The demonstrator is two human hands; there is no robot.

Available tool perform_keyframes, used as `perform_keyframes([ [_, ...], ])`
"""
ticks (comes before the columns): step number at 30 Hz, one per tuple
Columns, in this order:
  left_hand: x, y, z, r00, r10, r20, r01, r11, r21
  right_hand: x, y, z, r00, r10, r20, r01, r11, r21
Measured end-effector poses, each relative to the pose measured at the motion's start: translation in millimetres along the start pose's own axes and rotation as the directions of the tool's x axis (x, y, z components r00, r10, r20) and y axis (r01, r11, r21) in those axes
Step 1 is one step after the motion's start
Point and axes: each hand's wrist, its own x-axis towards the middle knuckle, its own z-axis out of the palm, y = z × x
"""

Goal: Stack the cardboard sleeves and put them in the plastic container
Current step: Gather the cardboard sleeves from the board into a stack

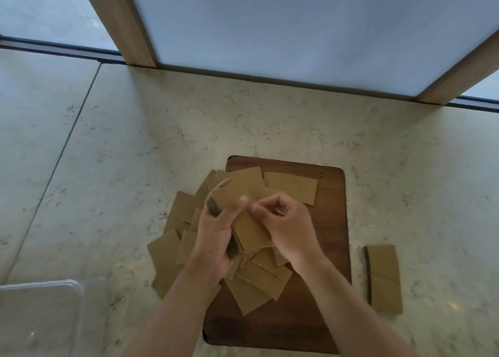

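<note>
My left hand (216, 235) grips a thick stack of brown cardboard sleeves (243, 208) from its left edge, held above the pile. My right hand (283, 221) rests on the stack's right side with fingers curled, pinching the top sleeve. Under both hands lies a loose pile of sleeves (259, 278), spread over a dark wooden board (332, 235) and onto the counter at the left. One more sleeve (291, 186) lies flat at the board's far side. A neat separate stack of sleeves (384, 278) sits on the counter right of the board. The clear plastic container (73, 289) shows at the bottom left.
The work surface is a pale marble counter (135, 154). A frosted window panel with wooden frame posts (121, 22) runs along the far edge.
</note>
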Motion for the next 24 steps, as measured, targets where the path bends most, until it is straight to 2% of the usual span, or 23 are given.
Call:
perform_keyframes([
  [2, -2.8, -1.2, -6.0, 0.999, -0.029, -0.020, 0.028, 0.999, -0.040, 0.4, 7.0, 2.5, 0.993, -0.070, -0.097, 0.057, 0.990, -0.131],
  [4, -9.1, 0.6, -12.5, 0.999, -0.042, -0.016, 0.041, 0.994, -0.100, 6.4, 14.0, -3.8, 0.969, -0.150, -0.195, 0.067, 0.924, -0.377],
  [6, -15.8, 3.9, -17.9, 1.000, -0.013, 0.007, 0.014, 0.989, -0.146, 8.3, 20.6, -5.3, 0.976, -0.196, -0.090, 0.082, 0.721, -0.688],
  [7, -18.3, 5.7, -20.1, 1.000, -0.005, 0.014, 0.007, 0.987, -0.160, 9.2, 23.3, -4.6, 0.976, -0.211, -0.046, 0.101, 0.630, -0.770],
  [8, -20.4, 7.3, -21.5, 1.000, -0.003, 0.016, 0.006, 0.987, -0.164, 10.6, 24.4, -4.4, 0.971, -0.235, -0.033, 0.115, 0.590, -0.799],
  [9, -23.1, 9.1, -22.9, 1.000, -0.006, 0.021, 0.009, 0.986, -0.169, 11.4, 22.1, -5.6, 0.966, -0.256, -0.043, 0.126, 0.607, -0.784],
  [11, -26.3, 12.7, -24.8, 0.999, -0.036, 0.040, 0.043, 0.983, -0.176, 12.4, 12.2, -16.2, 0.964, -0.259, -0.067, 0.154, 0.742, -0.652],
  [12, -27.4, 14.4, -24.9, 0.997, -0.066, 0.051, 0.074, 0.981, -0.177, 11.4, 5.7, -24.3, 0.968, -0.245, -0.048, 0.179, 0.815, -0.551],
  [14, -29.6, 18.9, -24.5, 0.988, -0.141, 0.062, 0.149, 0.979, -0.141, 4.0, -11.5, -40.5, 0.970, -0.230, 0.080, 0.243, 0.901, -0.359],
  [17, -32.5, 26.8, -24.0, 0.968, -0.239, 0.069, 0.226, 0.961, 0.160, -7.2, -34.9, -59.0, 0.906, -0.221, 0.360, 0.329, 0.905, -0.271],
  [18, -33.6, 28.2, -24.3, 0.948, -0.296, 0.120, 0.263, 0.937, 0.231, -8.7, -39.1, -60.2, 0.863, -0.196, 0.465, 0.343, 0.904, -0.256],
  [20, -37.5, 27.6, -22.5, 0.854, -0.432, 0.291, 0.341, 0.886, 0.315, -11.0, -44.2, -50.2, 0.767, -0.159, 0.622, 0.386, 0.888, -0.249],
  [22, -41.6, 21.2, -21.7, 0.787, -0.485, 0.381, 0.365, 0.864, 0.347, -12.3, -39.3, -30.7, 0.752, -0.208, 0.626, 0.484, 0.819, -0.309],
  [24, -41.7, 13.5, -23.8, 0.781, -0.470, 0.412, 0.363, 0.878, 0.312, -11.6, -27.7, -17.5, 0.777, -0.318, 0.543, 0.564, 0.737, -0.374],
])
